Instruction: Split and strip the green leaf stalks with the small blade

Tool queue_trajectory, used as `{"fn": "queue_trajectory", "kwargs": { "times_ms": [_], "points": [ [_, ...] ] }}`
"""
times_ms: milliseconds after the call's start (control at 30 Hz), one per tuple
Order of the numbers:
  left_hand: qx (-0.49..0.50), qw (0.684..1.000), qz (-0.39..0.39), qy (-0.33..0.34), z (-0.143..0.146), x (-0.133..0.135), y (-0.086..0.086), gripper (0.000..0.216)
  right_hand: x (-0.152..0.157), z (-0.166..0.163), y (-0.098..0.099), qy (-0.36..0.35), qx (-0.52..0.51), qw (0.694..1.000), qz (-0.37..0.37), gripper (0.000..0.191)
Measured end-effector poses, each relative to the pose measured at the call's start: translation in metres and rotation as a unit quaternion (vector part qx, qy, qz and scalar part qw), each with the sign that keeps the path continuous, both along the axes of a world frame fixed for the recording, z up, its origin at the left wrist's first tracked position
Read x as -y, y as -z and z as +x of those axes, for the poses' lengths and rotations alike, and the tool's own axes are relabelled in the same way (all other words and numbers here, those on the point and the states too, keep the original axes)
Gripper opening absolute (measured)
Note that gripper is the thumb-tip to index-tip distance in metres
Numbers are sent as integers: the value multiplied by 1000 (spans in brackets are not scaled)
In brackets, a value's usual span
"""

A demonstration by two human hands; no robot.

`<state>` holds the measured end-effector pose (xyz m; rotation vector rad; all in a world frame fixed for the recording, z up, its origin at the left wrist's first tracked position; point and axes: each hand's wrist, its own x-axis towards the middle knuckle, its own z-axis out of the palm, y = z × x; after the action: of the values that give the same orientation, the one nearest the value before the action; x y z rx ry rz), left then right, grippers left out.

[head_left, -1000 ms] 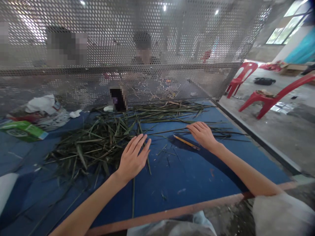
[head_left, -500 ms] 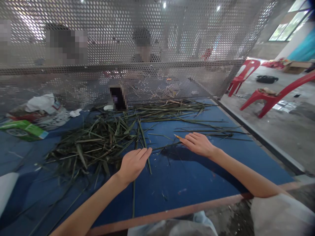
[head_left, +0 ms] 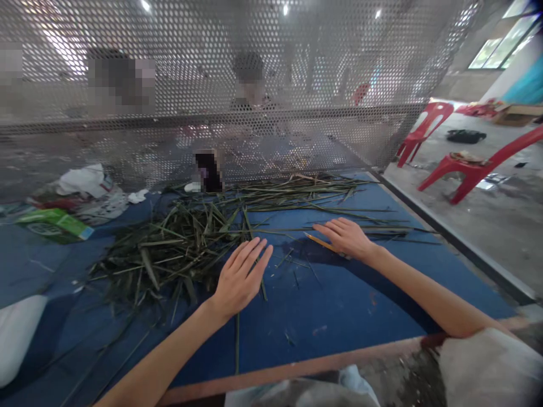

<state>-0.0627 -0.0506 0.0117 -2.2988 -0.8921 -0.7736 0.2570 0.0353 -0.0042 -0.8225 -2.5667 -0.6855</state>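
Above the near right edge of a heap of dark green leaf strips (head_left: 169, 243), my left hand (head_left: 241, 277) is open, its fingers stretched out and holding nothing. My right hand (head_left: 348, 237) is closed around a slim yellow tool (head_left: 321, 242) with a pale pointed tip that points left. Its fingertips also meet a long thin leaf strip (head_left: 284, 230) running left towards the heap. Beside and beyond this hand lie a few separate long strips (head_left: 407, 229). The undersides of the right fingers are hidden.
A perforated metal screen (head_left: 297, 73) stands along the table's far side, with people behind it. Before it lie a phone (head_left: 210, 172) and long strips (head_left: 297, 192). A green box (head_left: 55, 224) and a stuffed bag (head_left: 93, 192) are left; red chairs (head_left: 462, 169) stand right.
My left hand has let go of the strip and opened its fingers. My right hand has shifted slightly, with the yellow tool now showing more below it and the strip at its fingertips.
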Motion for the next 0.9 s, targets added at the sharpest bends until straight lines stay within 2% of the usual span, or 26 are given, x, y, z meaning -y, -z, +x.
{"fn": "queue_trajectory", "kwargs": {
  "times_ms": [67, 133, 233, 300, 400, 533, 700, 800, 900],
  "points": [
    [6, 999, 29, 35, 4, 3, -3, 32, -22, 6, -8, 30, -12, 999, 5, 36],
    [-2, 997, 36, 72, 6, 5, -3, 6, -49, 9, -19, 78, -33, 996, -1, 36],
    [-34, 994, 31, 102, 3, 6, 2, 24, -85, 8, -30, 142, -79, 987, -4, 35],
    [-61, 991, 32, 111, 0, 5, 7, 19, -99, 2, -32, 187, -136, 973, 5, 34],
    [-87, 989, 38, 113, -4, 6, 14, 19, -103, -17, -24, 166, -135, 976, -33, 28],
    [-97, 986, 32, 129, -2, 7, 22, 21, -96, -47, -7, 89, -3, 989, -115, 26],
    [-81, 989, 21, 125, 1, 5, 24, 19, -95, -58, 5, 126, 13, 984, -121, 26],
    [-71, 990, 21, 116, 1, 4, 21, 23, -96, -55, 7, 129, 2, 985, -118, 22],
    [-66, 991, 18, 119, 1, 5, 19, 28, -96, -52, 4, 132, -13, 985, -111, 27]
  ]
}}
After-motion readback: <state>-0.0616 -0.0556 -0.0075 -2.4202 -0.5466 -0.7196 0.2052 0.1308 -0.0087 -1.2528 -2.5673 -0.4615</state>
